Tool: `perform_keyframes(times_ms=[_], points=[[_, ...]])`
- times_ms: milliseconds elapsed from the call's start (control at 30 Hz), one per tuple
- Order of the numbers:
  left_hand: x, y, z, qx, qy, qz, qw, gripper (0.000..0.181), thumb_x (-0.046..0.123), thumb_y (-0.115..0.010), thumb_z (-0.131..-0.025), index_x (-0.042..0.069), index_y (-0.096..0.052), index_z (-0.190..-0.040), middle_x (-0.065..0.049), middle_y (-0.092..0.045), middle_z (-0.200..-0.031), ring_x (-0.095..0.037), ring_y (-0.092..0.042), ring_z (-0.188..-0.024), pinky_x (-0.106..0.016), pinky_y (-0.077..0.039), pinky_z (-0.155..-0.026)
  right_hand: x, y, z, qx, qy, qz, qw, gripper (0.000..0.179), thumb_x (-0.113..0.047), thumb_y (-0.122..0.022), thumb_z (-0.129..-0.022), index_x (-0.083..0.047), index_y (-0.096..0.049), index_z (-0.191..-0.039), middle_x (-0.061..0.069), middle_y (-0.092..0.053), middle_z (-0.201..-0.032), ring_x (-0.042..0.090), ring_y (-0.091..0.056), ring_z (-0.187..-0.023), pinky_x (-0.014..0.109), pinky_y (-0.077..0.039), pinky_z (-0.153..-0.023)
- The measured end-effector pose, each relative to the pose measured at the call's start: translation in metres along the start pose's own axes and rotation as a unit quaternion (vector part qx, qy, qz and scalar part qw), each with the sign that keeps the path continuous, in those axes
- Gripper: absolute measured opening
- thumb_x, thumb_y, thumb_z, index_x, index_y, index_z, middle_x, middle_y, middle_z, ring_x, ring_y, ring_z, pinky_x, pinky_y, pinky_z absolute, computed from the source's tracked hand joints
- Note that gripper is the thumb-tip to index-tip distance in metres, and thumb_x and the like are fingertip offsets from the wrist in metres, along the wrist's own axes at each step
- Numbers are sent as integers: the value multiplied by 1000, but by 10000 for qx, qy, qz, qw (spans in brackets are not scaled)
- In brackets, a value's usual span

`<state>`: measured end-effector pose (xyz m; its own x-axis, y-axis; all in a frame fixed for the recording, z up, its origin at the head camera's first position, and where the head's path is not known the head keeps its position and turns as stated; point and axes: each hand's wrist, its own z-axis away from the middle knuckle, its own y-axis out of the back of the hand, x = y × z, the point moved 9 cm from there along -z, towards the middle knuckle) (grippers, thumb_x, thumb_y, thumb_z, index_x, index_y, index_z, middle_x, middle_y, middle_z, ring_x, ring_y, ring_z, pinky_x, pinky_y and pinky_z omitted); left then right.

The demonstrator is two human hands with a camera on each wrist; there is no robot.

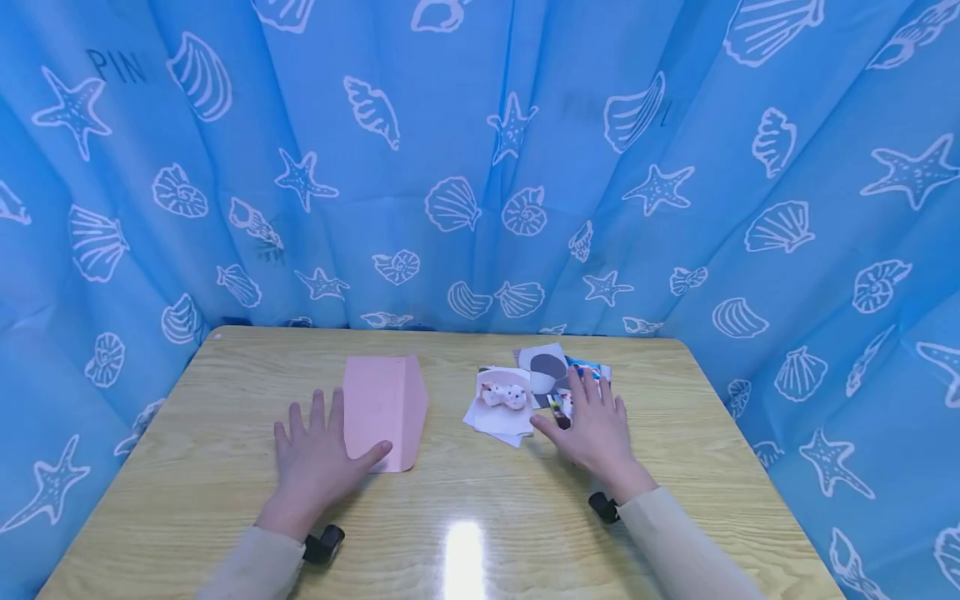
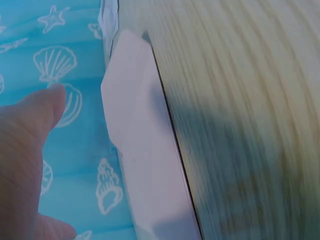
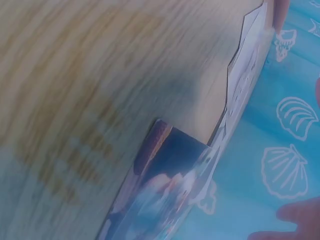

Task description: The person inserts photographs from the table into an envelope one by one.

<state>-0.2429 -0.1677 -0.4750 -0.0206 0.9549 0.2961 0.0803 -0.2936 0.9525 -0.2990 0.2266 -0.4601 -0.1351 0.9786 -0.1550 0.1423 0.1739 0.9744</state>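
Observation:
A pink envelope [image 1: 375,396] lies flat on the wooden table, its pointed flap opened out to the right. My left hand [image 1: 318,458] is spread at its left edge, with the thumb overlapping the lower part. The left wrist view shows the envelope [image 2: 145,150] below the thumb [image 2: 35,110]. My right hand [image 1: 596,433], fingers spread, is over the right part of a loose group of photo prints and partly covers them. One print [image 1: 504,397] shows a white bow shape, another a grey round shape [image 1: 549,367]. A dark, colourful print [image 3: 160,185] fills the lower right wrist view.
The table [image 1: 450,492] is light wood with a bright light reflection near its front. A blue curtain [image 1: 480,167] with white shells and starfish hangs behind the table and along both sides. Black wrist cameras [image 1: 324,545] sit at the sleeves.

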Motion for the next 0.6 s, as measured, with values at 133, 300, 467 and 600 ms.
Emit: perform_keyframes(times_ms=[133,300,467,600], points=[[9,-2,0,2,-63,108,9999,120,83,-49,-74,0,-14,-153,-32,-14,-153,-58,-8,-135,-72,-4,-102,2,0,1,-76,-47,-111,9999,112,-85,-41,-77,-7,-18,-154,23,-17,-156,48,-12,-141,67,-19,-103],[12,-5,-2,25,-37,242,9997,120,81,-52,-75,-1,-13,-153,-32,-17,-151,-59,-15,-133,-72,-14,-101,7,0,-1,-34,-222,-498,9985,114,-82,-49,-76,-4,-17,-153,24,-26,-153,48,-23,-136,65,-27,-101],[8,-12,-5,-14,174,345,9993,121,81,-54,-74,-3,-12,-152,-35,-28,-142,-58,-31,-124,-70,-30,-92,19,-2,-1,-280,-660,-1092,9914,119,-82,-53,-74,-3,-13,-154,28,-34,-146,49,-35,-129,64,-35,-95],[5,-15,-7,-95,371,352,9986,123,81,-54,-73,-5,-13,-151,-38,-36,-132,-57,-39,-114,-67,-37,-84,30,-4,-2,-711,-1044,-1645,9783,121,-82,-52,-74,-4,-6,-154,31,-31,-147,49,-34,-130,64,-35,-95]])
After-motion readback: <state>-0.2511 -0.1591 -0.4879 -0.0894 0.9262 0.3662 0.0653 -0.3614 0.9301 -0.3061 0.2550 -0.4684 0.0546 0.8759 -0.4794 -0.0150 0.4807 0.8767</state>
